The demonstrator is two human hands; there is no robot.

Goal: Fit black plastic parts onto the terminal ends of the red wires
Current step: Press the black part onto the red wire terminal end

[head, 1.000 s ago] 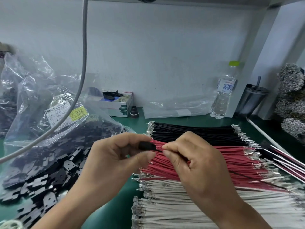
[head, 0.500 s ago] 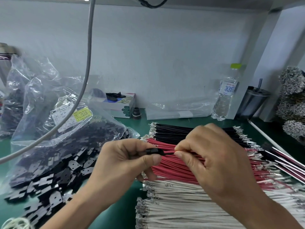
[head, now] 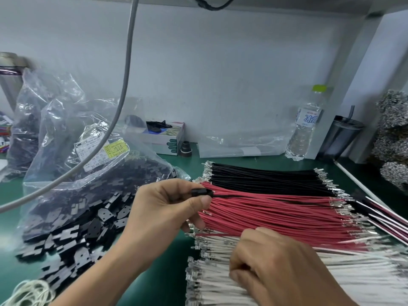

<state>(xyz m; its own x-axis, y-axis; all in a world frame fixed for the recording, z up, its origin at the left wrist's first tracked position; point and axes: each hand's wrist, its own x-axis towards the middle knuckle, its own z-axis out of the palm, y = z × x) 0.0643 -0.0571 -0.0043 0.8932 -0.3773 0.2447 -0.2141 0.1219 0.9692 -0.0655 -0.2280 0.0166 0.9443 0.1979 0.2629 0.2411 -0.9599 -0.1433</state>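
Only "水" on bottle label (head: 307,118)

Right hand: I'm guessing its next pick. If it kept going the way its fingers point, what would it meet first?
Probably the white wires just under the right hand; its fingertips may already touch them, though depth is unclear.

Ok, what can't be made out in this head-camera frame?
- Small black plastic part: the left hand pinches it; whether a terminal is seated inside is hidden by thumb and part.
- Right hand over the white wires: fingertips curl under, so any grip is hidden.
- Bag label: print too small.
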